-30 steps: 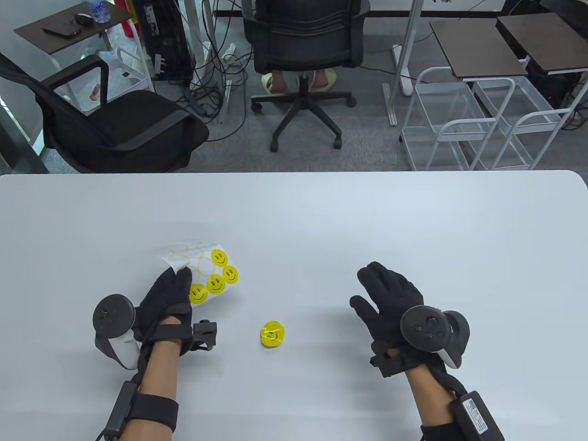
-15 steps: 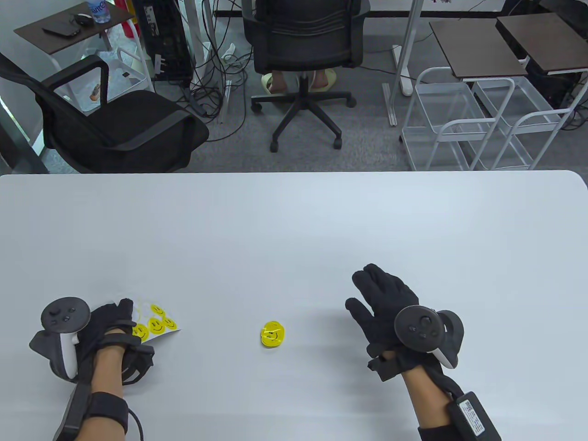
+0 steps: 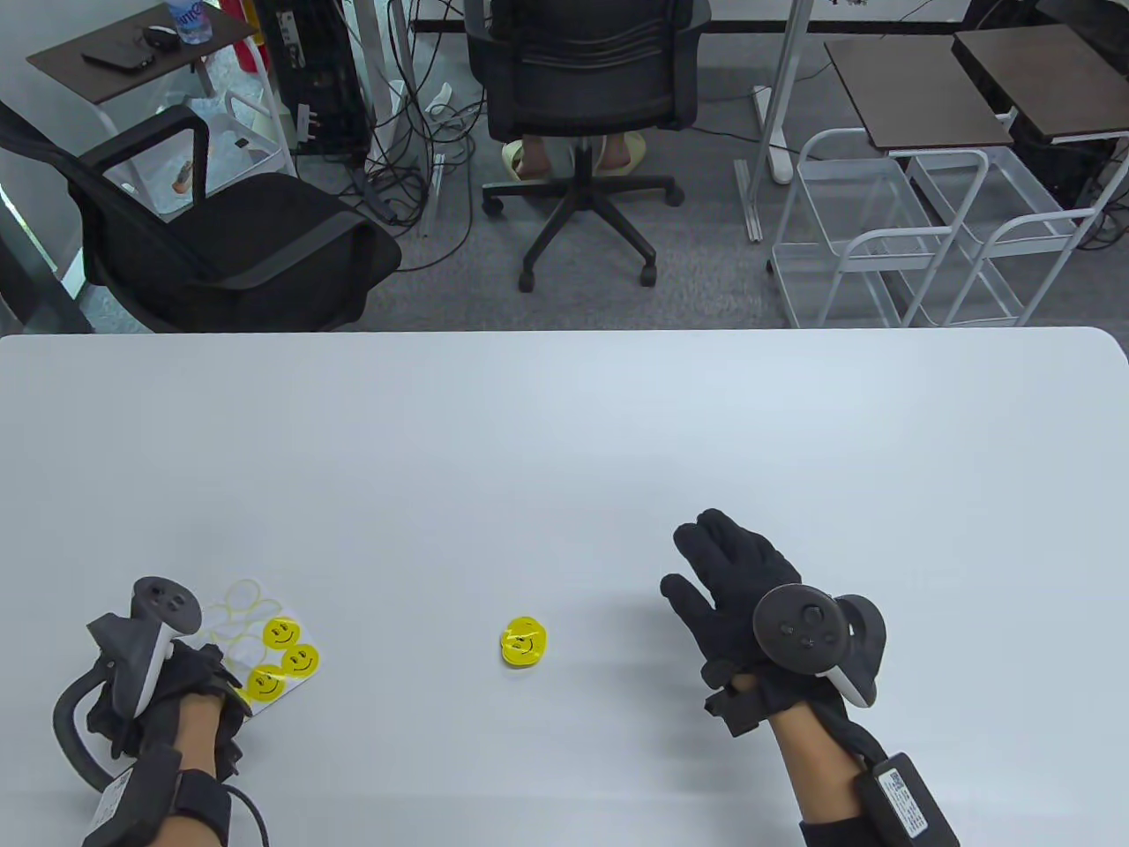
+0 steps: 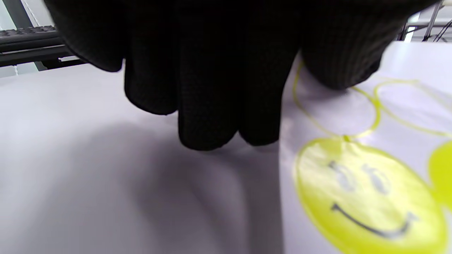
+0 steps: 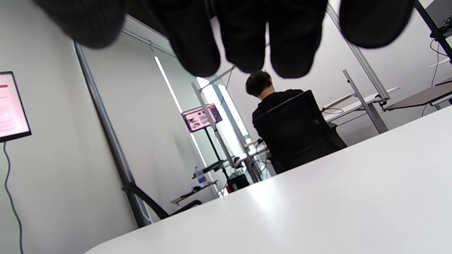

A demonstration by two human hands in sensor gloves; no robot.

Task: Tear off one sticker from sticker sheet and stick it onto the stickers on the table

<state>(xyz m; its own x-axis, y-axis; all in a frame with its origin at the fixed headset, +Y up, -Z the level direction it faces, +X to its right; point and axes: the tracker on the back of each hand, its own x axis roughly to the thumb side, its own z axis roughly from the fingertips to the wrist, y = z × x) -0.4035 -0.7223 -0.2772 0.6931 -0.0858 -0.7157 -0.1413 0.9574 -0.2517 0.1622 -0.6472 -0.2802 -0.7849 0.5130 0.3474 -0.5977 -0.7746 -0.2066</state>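
At the near left edge of the white table (image 3: pixel 564 423), a sticker sheet (image 3: pixel 265 640) is seen lying flat beside the left hand (image 3: pixel 176 706). Whether the sheet is gripped cannot be told; in the left wrist view the fingers (image 4: pixel 212 88) are held close together at its edge. Three yellow smiley stickers (image 3: pixel 282 658) are counted on the sheet, with empty outlined circles behind them. A small pile of yellow stickers (image 3: pixel 524 642) is seen at the table's near centre. To the right, the right hand (image 3: pixel 736 587) is held spread, holding nothing. No writing can be read. Beyond the table, two black office chairs (image 3: pixel 586 88) are seen, with a seated person's feet behind one.
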